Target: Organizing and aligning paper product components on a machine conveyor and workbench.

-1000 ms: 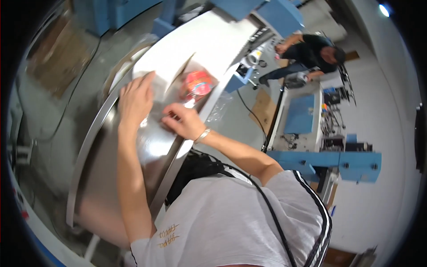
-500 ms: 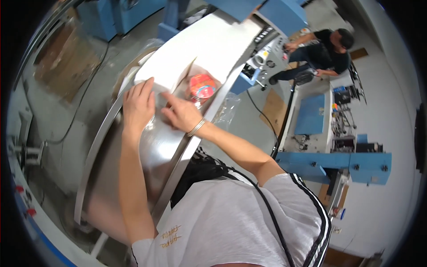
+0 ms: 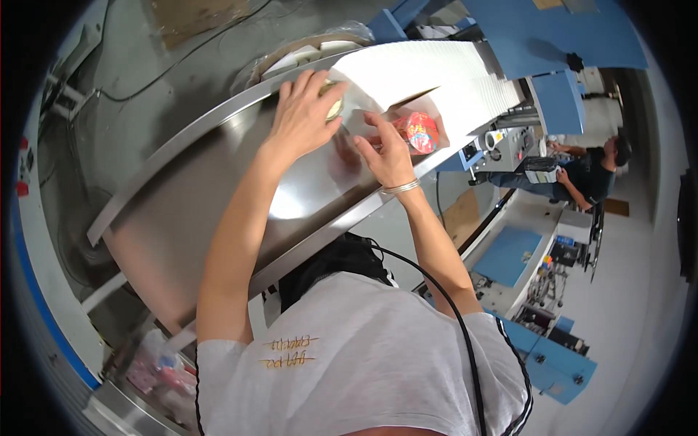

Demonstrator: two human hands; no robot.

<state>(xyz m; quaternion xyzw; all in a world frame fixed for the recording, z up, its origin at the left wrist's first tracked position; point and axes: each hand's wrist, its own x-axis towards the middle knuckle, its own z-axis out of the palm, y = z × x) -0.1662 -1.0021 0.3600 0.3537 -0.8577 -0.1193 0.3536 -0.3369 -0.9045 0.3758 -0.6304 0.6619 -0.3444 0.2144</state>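
Observation:
My left hand [image 3: 302, 120] is over the steel tray [image 3: 196, 196]. Between its thumb and forefinger sits a small pale, yellowish-green round thing [image 3: 334, 107], partly hidden by the fingers; its kind cannot be told. The other fingers are stretched forward. To the right, my right hand [image 3: 389, 154] has its fingers apart, holding nothing visible, close to the near side of a round red printed pack [image 3: 419, 133]. That pack lies on its side at the tray's far right, by a brownish flap. White ribbed sheet material [image 3: 429, 69] extends beyond it.
Blue machinery [image 3: 542, 36] stands at the upper right. Beyond the tray's far rim is a plastic-wrapped bin [image 3: 305, 54]. A cable crosses the floor at the upper left. Another person [image 3: 585, 174] stands at the right, near a control panel, holding a dark item.
The view has turned, so the tray and red pack appear farther right. A pale round thing now shows at my left hand. My right hand remains near the red pack.

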